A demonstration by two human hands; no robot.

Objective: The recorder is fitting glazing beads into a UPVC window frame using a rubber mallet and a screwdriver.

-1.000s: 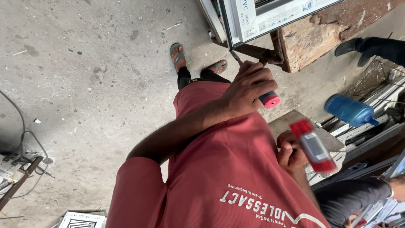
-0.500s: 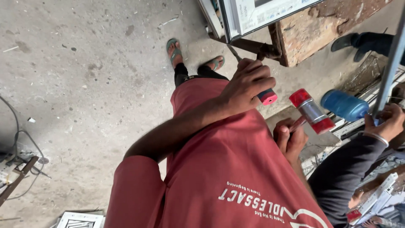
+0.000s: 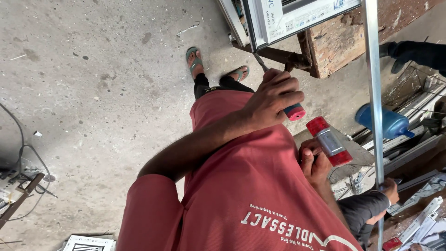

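1. While the left hand closes its grip round a chisel, the tool's red-and-blue handle end pokes out below the fingers and its thin blade runs up to the white frame.
2. Just beside it, the right hand is wrapped round the shaft of a mallet, whose red-capped metal head sits near the chisel's handle end, not touching it.
3. A blue bottle lies to the right, behind an upright metal bar.
4. Another person's hand holds that bar low down.
5. Sandalled feet stand on the concrete floor.
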